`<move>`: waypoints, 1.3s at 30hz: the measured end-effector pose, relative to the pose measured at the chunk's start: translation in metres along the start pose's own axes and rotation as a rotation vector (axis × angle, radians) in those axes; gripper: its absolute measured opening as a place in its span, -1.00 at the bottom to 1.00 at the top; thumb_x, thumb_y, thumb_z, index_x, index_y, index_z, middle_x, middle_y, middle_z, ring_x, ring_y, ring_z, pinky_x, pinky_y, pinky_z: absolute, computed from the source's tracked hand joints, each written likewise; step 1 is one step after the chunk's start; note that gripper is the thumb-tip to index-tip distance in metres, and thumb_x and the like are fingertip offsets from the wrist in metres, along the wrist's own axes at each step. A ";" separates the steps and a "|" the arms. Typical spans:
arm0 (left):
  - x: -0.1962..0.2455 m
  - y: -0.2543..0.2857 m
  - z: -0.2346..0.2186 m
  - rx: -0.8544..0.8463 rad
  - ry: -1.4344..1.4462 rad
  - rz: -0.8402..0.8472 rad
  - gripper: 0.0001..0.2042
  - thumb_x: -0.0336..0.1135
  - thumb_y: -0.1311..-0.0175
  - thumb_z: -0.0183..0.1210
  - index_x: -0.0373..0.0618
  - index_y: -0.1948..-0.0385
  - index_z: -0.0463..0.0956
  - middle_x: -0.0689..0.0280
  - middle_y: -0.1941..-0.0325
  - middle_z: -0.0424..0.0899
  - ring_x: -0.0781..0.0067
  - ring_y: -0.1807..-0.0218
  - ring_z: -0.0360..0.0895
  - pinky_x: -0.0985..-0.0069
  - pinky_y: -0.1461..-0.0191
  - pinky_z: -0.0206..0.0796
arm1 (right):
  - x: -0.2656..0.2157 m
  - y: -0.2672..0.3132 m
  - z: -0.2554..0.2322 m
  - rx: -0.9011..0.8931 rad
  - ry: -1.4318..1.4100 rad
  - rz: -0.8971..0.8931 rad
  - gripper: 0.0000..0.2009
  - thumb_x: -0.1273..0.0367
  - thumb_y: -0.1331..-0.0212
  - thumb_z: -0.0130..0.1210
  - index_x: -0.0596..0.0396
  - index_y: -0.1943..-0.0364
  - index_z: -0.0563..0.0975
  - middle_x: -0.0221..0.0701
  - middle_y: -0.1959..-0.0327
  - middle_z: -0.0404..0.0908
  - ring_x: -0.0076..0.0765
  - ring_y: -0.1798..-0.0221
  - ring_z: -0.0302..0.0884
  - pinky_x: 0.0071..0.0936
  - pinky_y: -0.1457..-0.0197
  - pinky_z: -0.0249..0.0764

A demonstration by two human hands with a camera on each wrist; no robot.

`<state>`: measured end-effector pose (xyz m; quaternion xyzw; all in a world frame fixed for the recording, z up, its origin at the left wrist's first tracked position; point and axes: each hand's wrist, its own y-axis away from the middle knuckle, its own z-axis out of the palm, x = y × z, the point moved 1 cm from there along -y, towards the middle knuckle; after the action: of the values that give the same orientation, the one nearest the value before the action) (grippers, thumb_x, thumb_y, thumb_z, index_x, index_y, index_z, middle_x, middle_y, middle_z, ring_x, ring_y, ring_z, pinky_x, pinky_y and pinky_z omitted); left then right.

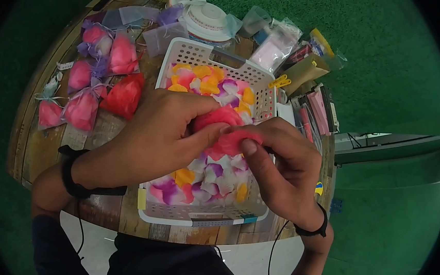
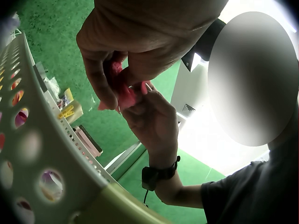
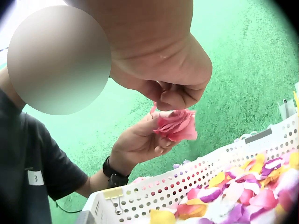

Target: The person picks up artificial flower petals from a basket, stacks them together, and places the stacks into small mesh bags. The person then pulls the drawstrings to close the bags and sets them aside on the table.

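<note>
Over the basket, my left hand [image 1: 161, 127] grips a layered bunch of pinkish-red fabric petals [image 3: 177, 127] between thumb and fingers. My right hand [image 1: 284, 168] pinches the near right edge of the same bunch with thumb and forefinger, close beside the left thumb. Ruffled, stacked edges show in the right wrist view; part of the bunch is hidden inside the left hand. Below both hands, a white perforated basket [image 1: 203, 222] holds many loose petals [image 1: 203, 180] in purple-white, orange, pink and white.
Filled gauze pouches [image 1: 80, 108], pink, purple and red, lie on the wooden table [image 1: 23, 137] at left. Behind the basket are flat empty pouches [image 1: 166, 37] and a ribbon roll [image 1: 206, 15]. Packets [image 1: 273, 48], a yellow clip [image 1: 280, 82] and boxes [image 1: 317, 111] stand at right.
</note>
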<state>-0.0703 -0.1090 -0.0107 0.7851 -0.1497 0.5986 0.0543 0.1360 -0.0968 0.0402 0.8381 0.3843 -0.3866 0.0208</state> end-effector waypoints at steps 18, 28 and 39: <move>0.004 0.003 0.005 -0.091 0.114 0.075 -0.84 -0.43 -0.37 0.13 -0.35 0.15 0.56 0.23 0.29 0.62 0.54 0.30 0.66 0.63 0.31 0.52 | 0.002 0.002 0.012 0.065 -0.434 0.452 -0.72 0.57 -0.16 0.20 0.21 0.06 0.44 -0.49 0.48 0.58 -0.76 0.46 0.48 -0.74 0.43 0.39; 0.008 0.002 -0.003 -0.140 0.072 0.124 -0.65 -0.31 -0.16 0.39 -0.30 0.09 0.55 0.29 0.28 0.60 0.63 0.25 0.58 0.63 0.24 0.50 | -0.001 -0.003 0.013 0.103 -0.387 0.410 -0.74 0.56 -0.14 0.21 0.21 0.08 0.48 -0.53 0.52 0.54 -0.77 0.49 0.46 -0.74 0.44 0.39; 0.001 -0.006 -0.011 -0.163 0.496 0.009 -0.79 -0.46 -0.34 0.13 -0.34 0.06 0.56 0.28 0.25 0.67 0.61 0.31 0.63 0.66 0.28 0.51 | -0.004 -0.012 0.012 0.081 -0.280 0.427 -0.73 0.52 -0.17 0.19 0.25 0.05 0.46 -0.48 0.46 0.60 -0.72 0.43 0.54 -0.75 0.37 0.42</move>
<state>-0.0785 -0.1004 -0.0059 0.6066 -0.1830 0.7589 0.1501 0.1187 -0.0949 0.0380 0.8387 0.1764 -0.5008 0.1213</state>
